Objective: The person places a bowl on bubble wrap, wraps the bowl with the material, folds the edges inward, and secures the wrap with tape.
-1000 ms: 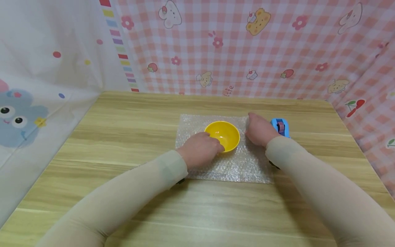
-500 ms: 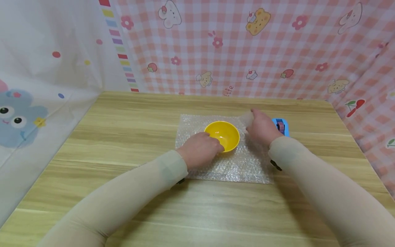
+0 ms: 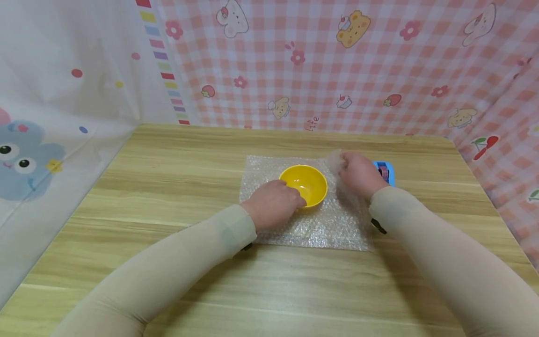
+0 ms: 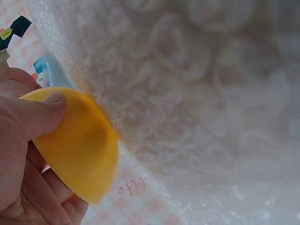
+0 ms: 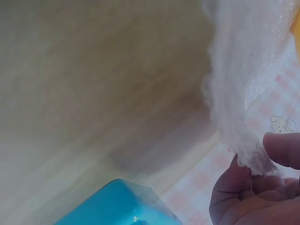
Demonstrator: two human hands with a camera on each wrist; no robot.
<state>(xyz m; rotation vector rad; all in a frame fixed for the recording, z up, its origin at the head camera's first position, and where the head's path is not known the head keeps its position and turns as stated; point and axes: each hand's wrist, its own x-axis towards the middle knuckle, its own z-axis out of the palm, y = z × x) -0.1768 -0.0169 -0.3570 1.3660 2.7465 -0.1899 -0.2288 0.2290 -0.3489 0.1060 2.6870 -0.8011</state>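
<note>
Sitting on a sheet of bubble wrap (image 3: 320,231), the yellow bowl (image 3: 310,185) is being gripped at its near left rim by the left hand (image 3: 273,204), while the right hand (image 3: 361,173) is pinching up the bubble wrap's far right corner. The wood-grained table (image 3: 269,290) is lying beneath, with pink checked cloth (image 3: 316,79) hanging behind and white cloth (image 3: 98,40) at the left. The bowl is showing its glossy inside, and a blue dispenser (image 3: 392,174), partly hidden beside the right hand, is holding a pinkish roll (image 3: 383,172).

Yellow bowl (image 3: 310,185) upright on bubble wrap (image 3: 320,232) (1 corner (image 3: 335,161) raised).
</note>
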